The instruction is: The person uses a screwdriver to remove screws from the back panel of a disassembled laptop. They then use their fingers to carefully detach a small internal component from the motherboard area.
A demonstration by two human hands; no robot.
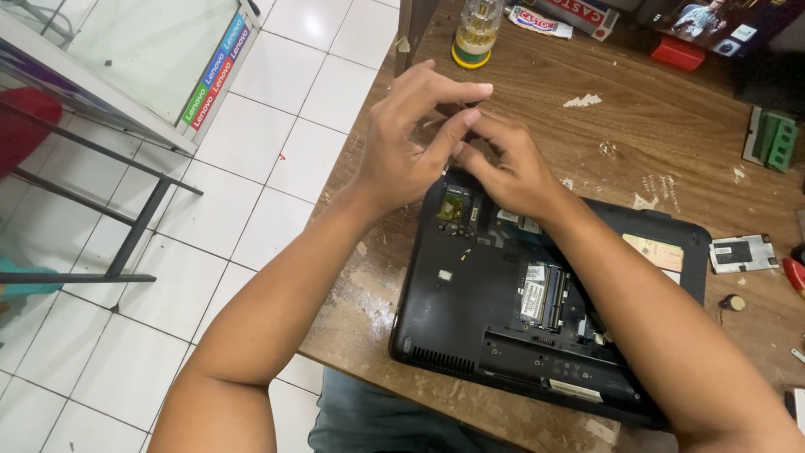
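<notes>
As fingertips meet, both hands (457, 147) hover over laptop (503, 319).

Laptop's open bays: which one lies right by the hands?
The far-left bay, holding a gold-coloured square chip, sits just below the left hand and right hand. The bay with the memory sticks lies nearer the person, mid-laptop.

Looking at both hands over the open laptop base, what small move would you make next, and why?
Probably lower both hands toward the open bay. The left hand and right hand meet fingertip to fingertip above the far corner of the upturned black laptop, whose cover is off; what they pinch is too small to tell.
</notes>
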